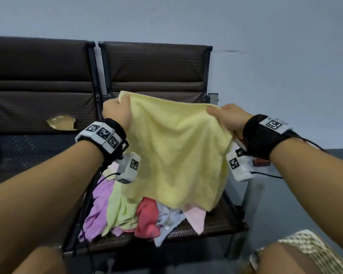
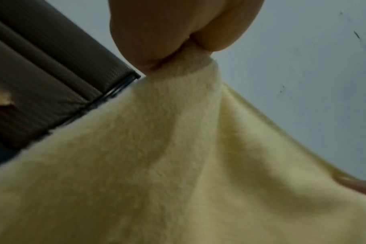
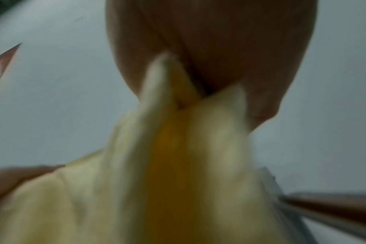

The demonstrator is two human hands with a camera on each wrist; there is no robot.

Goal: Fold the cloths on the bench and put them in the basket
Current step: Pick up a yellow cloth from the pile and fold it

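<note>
Holding: the left hand (image 1: 115,111) and the right hand (image 1: 229,117) each pinch an upper corner of the yellow cloth (image 1: 176,155), so it hangs spread out in the air above the heap of cloths (image 1: 135,216).
Left grip: fingers curled tight round a bunched corner; the left wrist view shows fabric squeezed between thumb and fingers (image 2: 148,41).
Right grip: thumb on top, fingers closed under the corner; the right wrist view is blurred but shows cloth gathered into the closed hand.
Yellow cloth: above the heap, its lower edge just over it or brushing it; which, I cannot tell. No crease made yet.
Heap: purple, pale green, red, white and pink pieces lie crumpled together on the bench seat (image 1: 226,226).
Basket: not in view, so what it already holds cannot be told.
Done: judging by this, one cloth lifted and opened.
Left: fold this one, place it, then work through the whole heap; likely an early stage.
</note>
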